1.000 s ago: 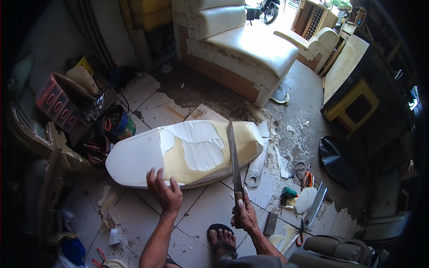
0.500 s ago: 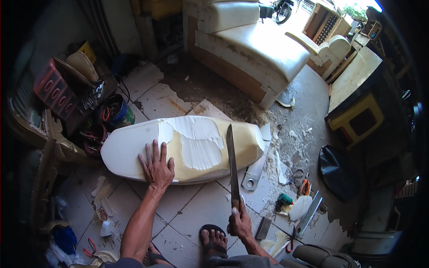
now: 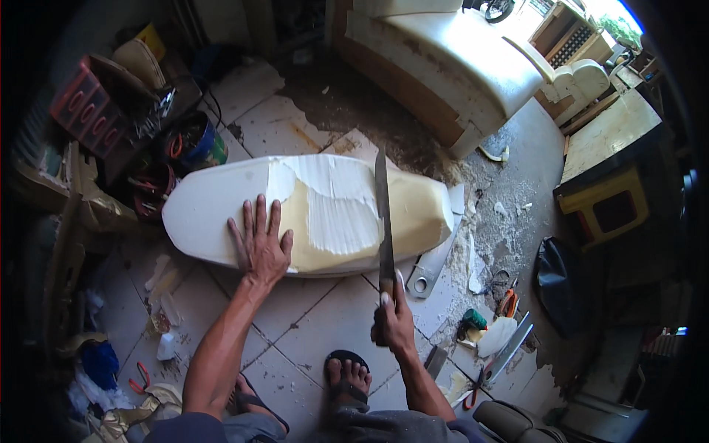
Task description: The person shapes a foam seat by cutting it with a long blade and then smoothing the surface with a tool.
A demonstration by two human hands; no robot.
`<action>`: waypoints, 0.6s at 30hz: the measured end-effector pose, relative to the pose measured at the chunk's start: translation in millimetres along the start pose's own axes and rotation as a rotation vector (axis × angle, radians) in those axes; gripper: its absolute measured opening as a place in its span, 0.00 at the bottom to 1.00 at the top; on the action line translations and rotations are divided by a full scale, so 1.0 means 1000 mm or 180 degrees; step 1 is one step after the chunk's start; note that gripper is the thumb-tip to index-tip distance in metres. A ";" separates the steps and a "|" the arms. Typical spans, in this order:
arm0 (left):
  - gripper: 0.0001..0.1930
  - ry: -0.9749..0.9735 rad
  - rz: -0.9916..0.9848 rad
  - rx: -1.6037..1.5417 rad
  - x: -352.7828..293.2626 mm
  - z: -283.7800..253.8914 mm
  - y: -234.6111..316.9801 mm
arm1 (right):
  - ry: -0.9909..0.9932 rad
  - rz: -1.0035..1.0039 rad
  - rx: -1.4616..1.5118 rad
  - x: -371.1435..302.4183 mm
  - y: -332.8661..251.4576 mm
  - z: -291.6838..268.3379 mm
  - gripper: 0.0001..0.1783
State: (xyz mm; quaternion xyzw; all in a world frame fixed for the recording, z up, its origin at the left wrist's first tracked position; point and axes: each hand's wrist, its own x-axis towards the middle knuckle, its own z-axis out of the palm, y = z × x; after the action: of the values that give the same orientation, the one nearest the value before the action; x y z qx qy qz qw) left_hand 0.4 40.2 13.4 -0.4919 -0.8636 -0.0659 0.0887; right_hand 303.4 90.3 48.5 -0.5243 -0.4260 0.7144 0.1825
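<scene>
A long motorcycle-seat foam (image 3: 210, 203), white at its left end and yellowish to the right, lies crosswise on the tiles. Rough white patches show on its top where the surface is cut. My left hand (image 3: 264, 247) rests on the near side of the foam, palm down, fingers spread. Gripped by its handle in my right hand (image 3: 395, 321) is a long knife (image 3: 385, 229). Its dark blade points away from me over the foam, right of the cut patch, with the tip at the far edge. I cannot tell whether the blade touches the foam.
A metal plate with a hole (image 3: 421, 284) lies by the foam's right end. Foam scraps, scissors (image 3: 473, 397) and a green-capped item (image 3: 475, 319) lie on the right floor. A tool bucket (image 3: 199, 140) and pink crate (image 3: 87, 111) stand left. A worn sofa (image 3: 450, 59) stands beyond.
The knife has moved farther forward across the foam, its tip now at the far edge. My left hand stays flat on the foam. The whole view has shifted slightly.
</scene>
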 end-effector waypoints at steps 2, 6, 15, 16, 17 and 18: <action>0.35 -0.0116 -0.0029 -0.0001 -0.016 -0.004 -0.004 | -0.0017 0.0127 -0.0084 -0.005 0.009 0.001 0.37; 0.36 -0.0006 -0.0069 -0.0067 0.001 0.003 -0.003 | -0.0063 -0.0446 -0.0533 -0.027 0.065 -0.025 0.37; 0.36 0.0022 -0.0091 -0.0044 0.000 0.012 -0.007 | -0.0053 -0.0556 -0.0791 -0.036 0.081 -0.019 0.36; 0.35 0.0112 -0.0098 -0.0031 0.004 0.009 -0.008 | -0.0099 -0.0667 -0.0799 -0.036 0.088 -0.020 0.36; 0.35 0.0095 -0.0091 -0.0050 -0.002 0.010 -0.007 | -0.0074 -0.0189 -0.0743 -0.036 0.050 -0.003 0.36; 0.35 -0.0011 -0.0051 -0.0075 -0.006 0.003 0.000 | -0.0168 -0.0003 -0.0330 -0.019 0.031 0.005 0.34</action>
State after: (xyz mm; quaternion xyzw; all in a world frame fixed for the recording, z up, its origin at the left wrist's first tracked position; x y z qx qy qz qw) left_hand 2.6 35.7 9.2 -0.4861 -0.8669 -0.0760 0.0809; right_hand 311.6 56.6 35.4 -0.5139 -0.4673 0.7048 0.1441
